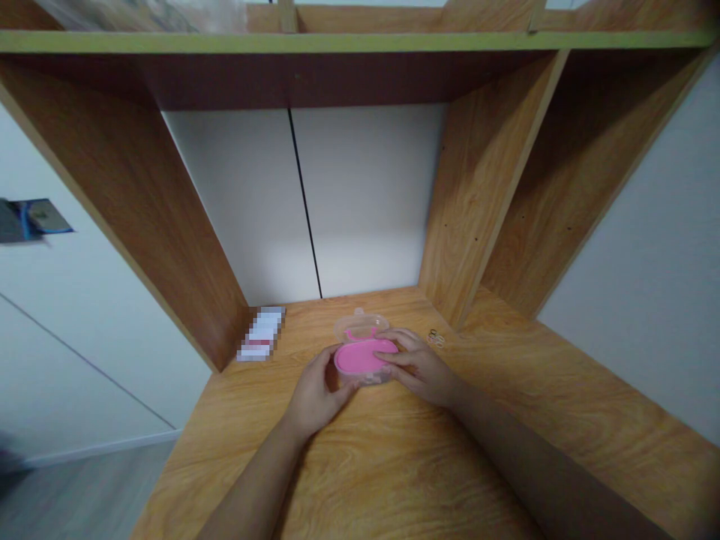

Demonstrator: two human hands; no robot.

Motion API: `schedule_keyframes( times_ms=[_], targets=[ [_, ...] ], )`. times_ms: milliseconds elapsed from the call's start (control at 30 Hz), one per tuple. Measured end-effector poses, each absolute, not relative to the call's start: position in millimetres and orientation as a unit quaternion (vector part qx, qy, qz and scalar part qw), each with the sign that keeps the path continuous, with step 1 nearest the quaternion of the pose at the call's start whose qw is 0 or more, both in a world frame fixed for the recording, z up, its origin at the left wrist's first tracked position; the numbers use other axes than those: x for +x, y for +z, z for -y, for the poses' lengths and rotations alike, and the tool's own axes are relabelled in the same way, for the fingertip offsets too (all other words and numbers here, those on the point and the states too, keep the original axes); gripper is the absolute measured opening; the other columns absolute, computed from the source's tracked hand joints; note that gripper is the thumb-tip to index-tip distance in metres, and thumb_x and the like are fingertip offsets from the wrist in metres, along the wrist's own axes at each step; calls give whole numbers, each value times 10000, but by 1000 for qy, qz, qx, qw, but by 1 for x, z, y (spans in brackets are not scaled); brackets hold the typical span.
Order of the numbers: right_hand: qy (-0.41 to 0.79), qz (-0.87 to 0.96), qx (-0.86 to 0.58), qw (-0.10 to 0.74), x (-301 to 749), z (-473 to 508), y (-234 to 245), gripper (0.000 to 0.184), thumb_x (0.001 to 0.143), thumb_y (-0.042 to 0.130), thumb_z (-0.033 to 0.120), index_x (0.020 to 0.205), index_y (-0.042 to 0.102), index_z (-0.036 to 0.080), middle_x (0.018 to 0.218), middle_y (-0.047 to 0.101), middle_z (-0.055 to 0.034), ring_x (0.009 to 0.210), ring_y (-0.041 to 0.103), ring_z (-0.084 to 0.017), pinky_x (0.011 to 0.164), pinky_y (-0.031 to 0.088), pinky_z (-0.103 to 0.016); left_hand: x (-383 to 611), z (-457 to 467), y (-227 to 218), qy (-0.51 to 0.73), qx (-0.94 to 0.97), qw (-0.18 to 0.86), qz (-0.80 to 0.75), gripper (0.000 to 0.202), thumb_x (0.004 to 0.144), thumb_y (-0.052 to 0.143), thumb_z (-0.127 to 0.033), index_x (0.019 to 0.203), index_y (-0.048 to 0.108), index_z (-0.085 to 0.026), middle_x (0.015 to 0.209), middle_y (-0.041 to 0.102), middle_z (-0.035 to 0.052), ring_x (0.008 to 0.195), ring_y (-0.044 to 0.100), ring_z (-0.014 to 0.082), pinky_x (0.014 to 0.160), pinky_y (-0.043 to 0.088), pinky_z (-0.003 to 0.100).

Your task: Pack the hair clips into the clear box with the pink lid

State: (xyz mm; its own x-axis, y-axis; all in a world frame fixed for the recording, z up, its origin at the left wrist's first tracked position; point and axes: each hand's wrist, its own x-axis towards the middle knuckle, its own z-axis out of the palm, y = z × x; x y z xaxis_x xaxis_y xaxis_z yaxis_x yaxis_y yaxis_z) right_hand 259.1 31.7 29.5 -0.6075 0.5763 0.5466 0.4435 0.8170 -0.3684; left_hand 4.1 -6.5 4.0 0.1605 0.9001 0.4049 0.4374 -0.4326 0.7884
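Note:
A small oval clear plastic box (368, 379) with a pink inner tray or cover (358, 357) sits in front of me on the wooden desk. Its clear hinged lid (342, 328), which has a pink handle, is swung back behind it. My left hand (312, 394) grips the left end, with the thumb at the front and the fingers around the far side. From the right, my right hand (424, 369) clasps the other end; some fingers rest on the pink surface, and the thumb is at the front side. What lies under the pink piece is hidden.
Small loop-shaped items, perhaps scissors or rings (435, 338), lie right of the box. A blurred-out white card or packet (262, 334) lies at the back left. Wooden side panels (478, 187) and an overhead shelf (349, 43) enclose the desk (360, 465).

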Motion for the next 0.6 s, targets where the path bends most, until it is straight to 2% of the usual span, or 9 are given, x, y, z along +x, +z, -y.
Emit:
schedule_keyframes(
  times_ms=[200, 433, 600],
  targets=[
    [128, 886, -271, 353, 260, -33, 28, 298, 968, 588, 364, 1247, 692, 378, 1373, 601, -79, 1310, 510, -271, 1092, 419, -526, 3, 6, 2, 443, 719, 268, -464, 578, 769, 770, -248, 1306, 558, -213, 1301, 656, 122, 1174, 642, 279, 1081, 477, 493],
    [164, 868, -290, 368, 260, -32, 30, 279, 982, 556, 400, 1184, 738, 341, 1323, 622, -90, 1266, 551, -267, 1075, 456, -487, 2, 6, 3, 447, 724, 261, -456, 574, 770, 769, -244, 1306, 565, -207, 1306, 656, 113, 1196, 631, 275, 1084, 478, 467],
    [158, 864, -279, 389, 258, -32, 28, 266, 972, 578, 394, 1188, 730, 363, 1342, 613, -78, 1275, 542, -264, 1082, 448, -504, 3, 6, 4, 436, 724, 263, -466, 560, 770, 767, -235, 1296, 579, -203, 1295, 667, 111, 1179, 642, 279, 1073, 485, 468]
  ],
)
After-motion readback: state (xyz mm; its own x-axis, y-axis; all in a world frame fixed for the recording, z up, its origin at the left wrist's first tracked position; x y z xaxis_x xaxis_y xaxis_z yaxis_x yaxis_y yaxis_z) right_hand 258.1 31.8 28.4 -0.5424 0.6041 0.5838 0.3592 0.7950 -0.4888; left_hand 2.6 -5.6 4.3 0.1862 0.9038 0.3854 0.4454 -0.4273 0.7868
